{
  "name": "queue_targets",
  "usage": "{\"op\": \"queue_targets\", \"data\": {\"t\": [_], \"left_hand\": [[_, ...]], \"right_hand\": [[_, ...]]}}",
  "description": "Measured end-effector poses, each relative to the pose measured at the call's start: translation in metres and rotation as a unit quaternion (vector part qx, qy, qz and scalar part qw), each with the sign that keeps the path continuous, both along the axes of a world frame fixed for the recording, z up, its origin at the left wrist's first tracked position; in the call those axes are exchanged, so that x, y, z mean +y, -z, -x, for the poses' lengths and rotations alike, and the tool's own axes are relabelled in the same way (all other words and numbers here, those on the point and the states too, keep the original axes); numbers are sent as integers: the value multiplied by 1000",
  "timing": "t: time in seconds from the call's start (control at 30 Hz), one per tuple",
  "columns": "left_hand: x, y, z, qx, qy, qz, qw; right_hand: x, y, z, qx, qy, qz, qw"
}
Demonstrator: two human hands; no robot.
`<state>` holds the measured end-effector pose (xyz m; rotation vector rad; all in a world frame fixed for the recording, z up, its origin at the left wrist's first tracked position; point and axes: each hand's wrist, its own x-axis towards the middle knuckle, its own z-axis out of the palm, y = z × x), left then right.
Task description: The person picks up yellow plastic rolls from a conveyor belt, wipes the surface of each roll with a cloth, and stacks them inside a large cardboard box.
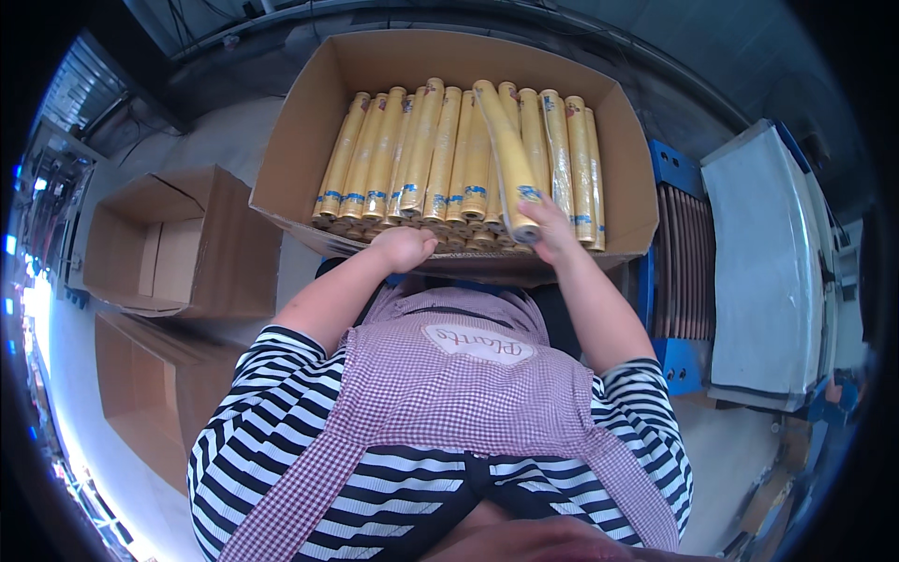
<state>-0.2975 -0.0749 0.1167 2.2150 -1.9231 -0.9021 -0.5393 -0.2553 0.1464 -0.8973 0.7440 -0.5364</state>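
A large open cardboard box (pixel 300 122) stands in front of me, packed with layers of long yellow rolls (pixel 382 155) in clear plastic wrap with blue print near their ends. My right hand (pixel 552 232) grips the near end of one yellow roll (pixel 508 155), which lies slantwise on top of the others, its far end tipped to the left. At the near rim of the box, left of the middle, is my left hand (pixel 405 249) with its fingers curled closed. Whatever those fingers hold, if anything, is hidden.
Two open cardboard boxes, one farther (pixel 201 253) and one nearer (pixel 140 375), stand on the floor at left. On the right are a blue-ended frame with dark ribbed slats (pixel 685 262) and a pale covered block (pixel 763 262). A rail or pipe runs behind the large box.
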Motion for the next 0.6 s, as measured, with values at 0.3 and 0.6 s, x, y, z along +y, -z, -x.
{"op": "queue_targets", "data": {"t": [0.3,0.6], "left_hand": [[3,-16,-1,15,-28,6,999],[0,-4,-6,39,-28,53,997]], "right_hand": [[-18,49,-132,264,-7,4,964],[39,44,-20,318,-76,431,841]]}}
